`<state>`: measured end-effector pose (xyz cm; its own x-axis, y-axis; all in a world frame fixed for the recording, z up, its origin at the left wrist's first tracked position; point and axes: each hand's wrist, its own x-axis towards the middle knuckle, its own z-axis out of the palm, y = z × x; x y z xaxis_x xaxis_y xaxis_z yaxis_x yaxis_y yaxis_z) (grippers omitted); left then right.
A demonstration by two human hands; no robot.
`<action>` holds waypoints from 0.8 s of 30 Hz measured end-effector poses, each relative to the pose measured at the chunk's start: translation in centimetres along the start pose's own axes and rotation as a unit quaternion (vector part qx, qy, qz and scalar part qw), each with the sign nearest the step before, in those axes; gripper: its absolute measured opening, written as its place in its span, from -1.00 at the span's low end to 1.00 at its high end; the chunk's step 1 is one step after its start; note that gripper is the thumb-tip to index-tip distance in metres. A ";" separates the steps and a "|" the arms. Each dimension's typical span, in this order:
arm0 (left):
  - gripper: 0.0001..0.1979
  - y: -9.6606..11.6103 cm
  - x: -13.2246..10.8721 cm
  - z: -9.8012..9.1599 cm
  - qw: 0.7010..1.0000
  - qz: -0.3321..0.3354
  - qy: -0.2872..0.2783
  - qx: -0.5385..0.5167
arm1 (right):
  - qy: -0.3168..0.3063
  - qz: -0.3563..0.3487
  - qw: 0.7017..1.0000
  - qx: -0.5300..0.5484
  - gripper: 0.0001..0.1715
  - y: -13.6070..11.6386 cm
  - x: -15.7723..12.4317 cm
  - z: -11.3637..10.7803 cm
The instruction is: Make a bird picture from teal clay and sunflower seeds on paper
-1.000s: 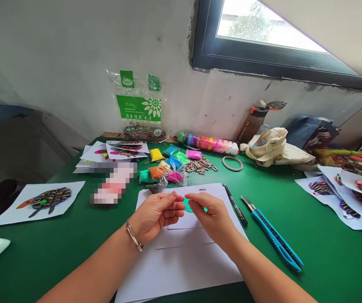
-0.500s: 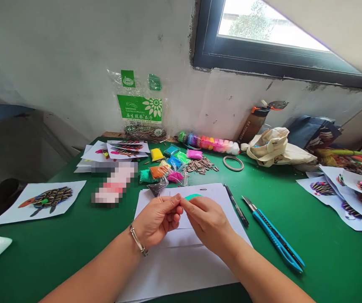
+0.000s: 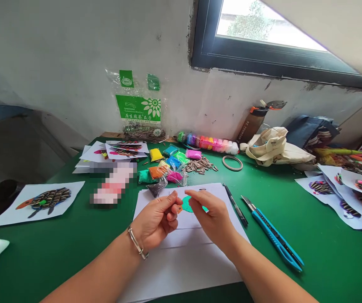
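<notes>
Above a stack of white paper (image 3: 183, 269), my left hand (image 3: 155, 219) is closed, thumb pressed to curled fingers; whatever it pinches is hidden or too small to name. Just right of it, my right hand (image 3: 215, 221) holds nothing that I can see, its thumb and forefinger apart. Between and behind the hands, a flat green clay shape (image 3: 187, 204) lies on the paper, with a small orange clay piece (image 3: 180, 209) at its left, both partly covered. One dark seed (image 3: 202, 189) rests near the paper's top edge.
Right of the paper lie a pen (image 3: 236, 206) and a blue utility knife (image 3: 277, 233), blade out. Behind are clay packets (image 3: 160, 172), loose sunflower seeds (image 3: 201, 165), a tape roll (image 3: 232, 163) and a seed bag (image 3: 141, 109). A seed-turtle picture (image 3: 35, 204) lies left.
My right hand has come away from the left fingertips, and its thumb and forefinger have parted. More of the green shape and the orange piece now shows. The left hand stays pinched.
</notes>
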<state>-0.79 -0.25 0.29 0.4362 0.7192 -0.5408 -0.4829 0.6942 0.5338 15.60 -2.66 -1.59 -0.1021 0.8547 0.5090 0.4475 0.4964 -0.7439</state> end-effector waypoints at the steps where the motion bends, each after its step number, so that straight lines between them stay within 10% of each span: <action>1: -0.78 0.0 0.1 -0.1 1.000 0.005 0.002 0.002 | 0.013 0.029 0.999 0.018 -0.73 0.1 0.0 0.0; 10: -0.68 0.2 0.7 -0.7 0.997 0.049 0.019 0.059 | -0.034 0.286 0.917 0.276 -0.73 -0.3 0.8 -0.2; 24: -0.88 0.3 0.6 -0.6 0.987 0.057 0.018 0.149 | -0.035 0.370 0.797 0.476 -0.67 0.7 1.0 -0.8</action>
<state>-1.14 0.35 -0.27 0.3617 0.7958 -0.4857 -0.2795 0.5895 0.7578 16.54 -1.57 -1.22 -0.1875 0.9568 -0.2224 -0.4648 -0.2859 -0.8380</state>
